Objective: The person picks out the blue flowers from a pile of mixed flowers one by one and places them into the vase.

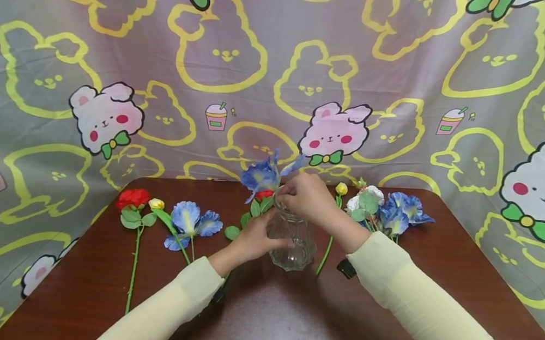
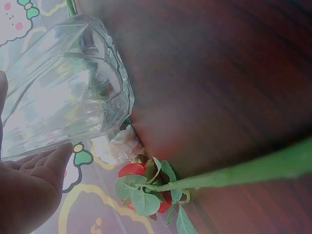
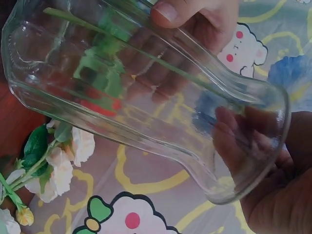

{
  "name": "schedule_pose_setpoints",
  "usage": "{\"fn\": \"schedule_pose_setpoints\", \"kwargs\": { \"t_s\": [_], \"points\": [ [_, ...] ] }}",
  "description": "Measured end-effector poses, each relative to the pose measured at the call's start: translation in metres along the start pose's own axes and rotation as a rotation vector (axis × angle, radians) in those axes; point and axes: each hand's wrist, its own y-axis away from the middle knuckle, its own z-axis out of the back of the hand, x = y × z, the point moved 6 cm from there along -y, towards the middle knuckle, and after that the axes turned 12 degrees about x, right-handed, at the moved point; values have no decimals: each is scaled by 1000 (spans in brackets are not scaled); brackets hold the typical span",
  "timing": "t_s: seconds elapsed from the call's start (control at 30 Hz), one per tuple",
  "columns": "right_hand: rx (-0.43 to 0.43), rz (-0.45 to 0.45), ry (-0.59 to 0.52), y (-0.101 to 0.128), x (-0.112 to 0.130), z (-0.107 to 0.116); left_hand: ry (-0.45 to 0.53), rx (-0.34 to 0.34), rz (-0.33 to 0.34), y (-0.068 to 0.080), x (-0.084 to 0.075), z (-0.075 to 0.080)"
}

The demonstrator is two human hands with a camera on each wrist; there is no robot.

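Bunny-print cloth behind, dark wooden table (image 1: 438,295) below me. Both forearms reach in, bent toward the middle. My left hand (image 1: 256,239) wraps the glass vase (image 1: 291,243) standing mid-table; my right hand (image 1: 307,195) curls over its rim, pinching the blue flower (image 1: 259,175).

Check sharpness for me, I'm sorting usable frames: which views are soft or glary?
Head view: evenly lit and sharp, with wide-angle bowing. Left wrist view: hazy, the green stem blurred up close. Right wrist view: the glass vase shows reflections, and the fingers look warped through it.
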Motion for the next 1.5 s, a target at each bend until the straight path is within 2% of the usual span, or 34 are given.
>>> {"fn": "schedule_pose_setpoints", "kwargs": {
  "t_s": [0.2,0.43,0.6,0.77,1.0,1.17,1.5],
  "points": [
    [-16,11,-3,2,2,7,0,-4,3,-1,1,0],
    [-4,-40,-9,5,0,11,2,-1,9,-2,1,0],
    [-12,-35,-9,13,0,19,3,8,20,-2,2,0],
    [-48,-50,-32,26,-5,31,-38,1,17,-3,2,1],
    [-170,-40,-125,41,-21,41,-70,-7,23,-3,2,1],
    [-196,-24,-197,48,-37,35,-68,-20,27,-1,2,1],
    [-101,-54,-308,57,-67,2,-37,-24,10,0,1,0]
  ]
}}
